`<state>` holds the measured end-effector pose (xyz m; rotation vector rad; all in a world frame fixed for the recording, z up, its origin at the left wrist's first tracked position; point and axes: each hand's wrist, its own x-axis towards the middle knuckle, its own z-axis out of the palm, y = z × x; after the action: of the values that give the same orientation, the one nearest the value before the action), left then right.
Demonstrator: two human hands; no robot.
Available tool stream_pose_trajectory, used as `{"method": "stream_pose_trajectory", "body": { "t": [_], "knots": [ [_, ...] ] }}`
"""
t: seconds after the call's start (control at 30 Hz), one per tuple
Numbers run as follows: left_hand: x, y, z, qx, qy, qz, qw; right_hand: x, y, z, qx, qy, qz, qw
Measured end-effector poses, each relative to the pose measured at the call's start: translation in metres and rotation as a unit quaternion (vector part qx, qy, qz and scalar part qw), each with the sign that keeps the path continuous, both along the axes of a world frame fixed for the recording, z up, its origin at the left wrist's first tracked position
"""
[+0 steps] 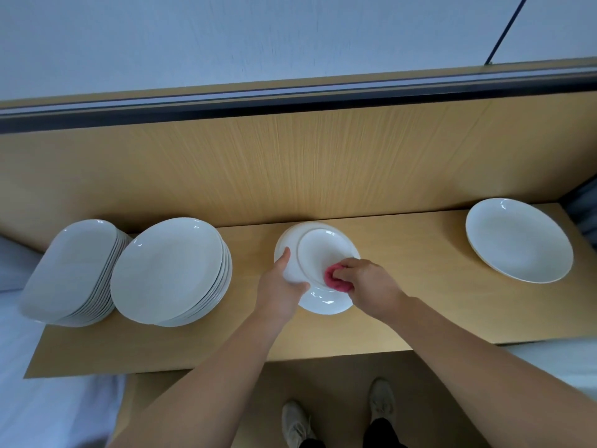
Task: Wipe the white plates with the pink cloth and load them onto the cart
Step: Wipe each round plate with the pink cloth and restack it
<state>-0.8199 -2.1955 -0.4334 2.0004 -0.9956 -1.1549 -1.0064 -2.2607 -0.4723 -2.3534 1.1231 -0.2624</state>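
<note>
My left hand [280, 286] grips the left rim of a white plate [318, 250] that is turned underside up, its foot ring showing. It sits tilted over another white plate [326, 302] lying on the wooden shelf [403, 305]. My right hand [368, 282] holds a bunched pink cloth [334, 279] pressed against the upturned plate's lower right part. Most of the cloth is hidden under my fingers.
A tall stack of round white plates [171, 270] stands to the left, with a stack of oblong white plates [69, 270] beyond it. One shallow white plate [518, 239] lies at the shelf's right end. A wooden back panel [290, 163] rises behind. My shoes show below.
</note>
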Motion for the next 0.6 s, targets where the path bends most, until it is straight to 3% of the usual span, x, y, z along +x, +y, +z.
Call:
{"method": "stream_pose_trajectory", "body": {
  "t": [0.13, 0.33, 0.6],
  "knots": [
    [-0.005, 0.001, 0.01, -0.036, 0.024, 0.032, 0.999, -0.01, -0.002, 0.022, 0.071, -0.015, 0.014, 0.997],
    [-0.013, -0.003, 0.025, -0.013, 0.107, 0.07, 0.992, -0.033, -0.02, 0.057, 0.049, -0.062, -0.013, 0.997],
    [-0.051, -0.007, 0.055, -0.054, 0.105, 0.106, 0.987, -0.053, -0.039, 0.089, 0.065, -0.12, 0.012, 0.991]
  ]
}}
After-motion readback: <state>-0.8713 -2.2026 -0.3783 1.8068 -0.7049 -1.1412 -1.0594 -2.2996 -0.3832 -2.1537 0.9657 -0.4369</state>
